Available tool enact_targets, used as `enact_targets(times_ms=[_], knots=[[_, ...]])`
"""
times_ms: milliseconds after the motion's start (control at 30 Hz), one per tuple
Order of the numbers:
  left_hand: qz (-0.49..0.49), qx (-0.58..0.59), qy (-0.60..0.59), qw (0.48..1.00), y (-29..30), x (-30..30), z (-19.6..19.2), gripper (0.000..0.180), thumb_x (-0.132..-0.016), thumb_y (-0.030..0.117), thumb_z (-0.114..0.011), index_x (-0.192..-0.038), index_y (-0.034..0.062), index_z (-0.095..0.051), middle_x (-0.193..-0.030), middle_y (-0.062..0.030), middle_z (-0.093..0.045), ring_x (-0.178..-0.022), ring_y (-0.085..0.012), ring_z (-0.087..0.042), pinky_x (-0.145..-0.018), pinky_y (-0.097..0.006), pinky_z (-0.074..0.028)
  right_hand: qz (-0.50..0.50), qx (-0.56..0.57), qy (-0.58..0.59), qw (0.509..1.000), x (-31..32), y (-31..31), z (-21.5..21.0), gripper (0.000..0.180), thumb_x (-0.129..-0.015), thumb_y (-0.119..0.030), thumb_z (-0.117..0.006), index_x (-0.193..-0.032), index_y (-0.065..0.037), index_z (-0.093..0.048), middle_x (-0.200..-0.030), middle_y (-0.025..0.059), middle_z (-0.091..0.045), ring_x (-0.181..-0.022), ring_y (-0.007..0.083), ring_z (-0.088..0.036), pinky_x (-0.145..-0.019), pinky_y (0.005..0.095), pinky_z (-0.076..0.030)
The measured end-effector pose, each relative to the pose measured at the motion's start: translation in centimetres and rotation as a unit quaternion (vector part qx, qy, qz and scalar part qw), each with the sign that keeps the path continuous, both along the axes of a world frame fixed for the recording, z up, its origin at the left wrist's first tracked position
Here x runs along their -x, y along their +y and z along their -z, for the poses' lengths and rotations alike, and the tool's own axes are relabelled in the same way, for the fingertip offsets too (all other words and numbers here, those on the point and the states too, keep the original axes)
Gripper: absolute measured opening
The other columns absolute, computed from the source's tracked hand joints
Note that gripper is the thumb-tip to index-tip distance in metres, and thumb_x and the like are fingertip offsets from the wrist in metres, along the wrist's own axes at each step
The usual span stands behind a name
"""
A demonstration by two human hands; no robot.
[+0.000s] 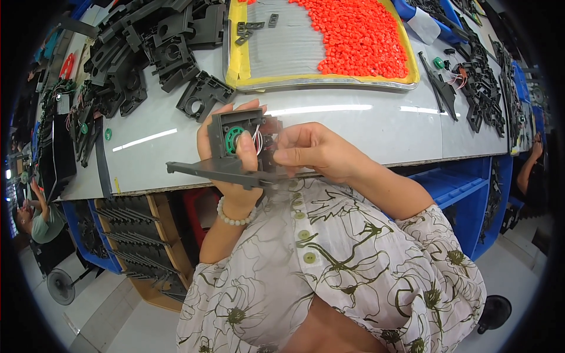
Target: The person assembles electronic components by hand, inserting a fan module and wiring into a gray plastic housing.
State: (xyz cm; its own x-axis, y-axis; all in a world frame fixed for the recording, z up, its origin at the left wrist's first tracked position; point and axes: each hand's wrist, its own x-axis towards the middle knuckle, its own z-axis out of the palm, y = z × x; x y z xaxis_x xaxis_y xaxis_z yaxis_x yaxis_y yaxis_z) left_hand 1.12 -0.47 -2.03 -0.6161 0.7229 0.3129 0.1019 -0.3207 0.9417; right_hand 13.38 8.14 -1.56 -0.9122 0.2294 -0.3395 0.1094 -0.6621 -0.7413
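My left hand (236,197) is closed around a dark grey plastic housing (220,132) in front of my chest. A green round part (231,141) is seated inside it under my thumb, with thin white wires (258,140) beside it. A long dark grey arm-like piece (218,172) juts out to the left below the housing. My right hand (321,154) is at the housing's right side, thumb and forefinger pinched together. What lies between those fingertips is blurred, and I cannot make it out.
A yellow-edged metal tray (329,84) with many small red pieces stands at the back of the white table (347,135). Grey housings (170,59) are heaped at left; dark parts (482,88) lie at right. Below are a wooden rack (156,223) and blue bins (453,185).
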Motion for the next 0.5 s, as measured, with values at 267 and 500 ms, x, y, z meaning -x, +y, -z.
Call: enact_targets(times_ms=[267, 500], knots=[[-0.031, 0.009, 0.056, 0.998, 0.3, -0.2, 0.4, 0.032, -0.09, 0.012, -0.038, -0.117, -0.0044, -0.035, -0.106, -0.0258, -0.056, -0.095, -0.0293, -0.06, -0.084, -0.038, -0.05, 0.032, -0.018, -0.003, 0.999, 0.4, -0.6, 0.8, 0.021, -0.084, -0.024, -0.064, -0.079, -0.005, -0.055, -0.072, -0.0025, -0.054, -0.064, 0.0061, -0.051, -0.061, 0.0209, -0.045], [-0.034, -0.022, -0.095, 0.995, 0.6, -0.2, 0.1, 0.032, -0.088, 0.01, -0.048, -0.114, -0.0051, -0.039, -0.102, -0.0245, -0.059, -0.09, -0.0249, -0.061, -0.083, -0.035, -0.048, 0.114, -0.04, 0.042, 0.992, 0.8, -1.2, 1.8, 0.027, -0.086, -0.021, -0.062, -0.101, 0.0, -0.052, -0.09, 0.0023, -0.056, -0.077, 0.0079, -0.054, -0.07, 0.0237, -0.047]])
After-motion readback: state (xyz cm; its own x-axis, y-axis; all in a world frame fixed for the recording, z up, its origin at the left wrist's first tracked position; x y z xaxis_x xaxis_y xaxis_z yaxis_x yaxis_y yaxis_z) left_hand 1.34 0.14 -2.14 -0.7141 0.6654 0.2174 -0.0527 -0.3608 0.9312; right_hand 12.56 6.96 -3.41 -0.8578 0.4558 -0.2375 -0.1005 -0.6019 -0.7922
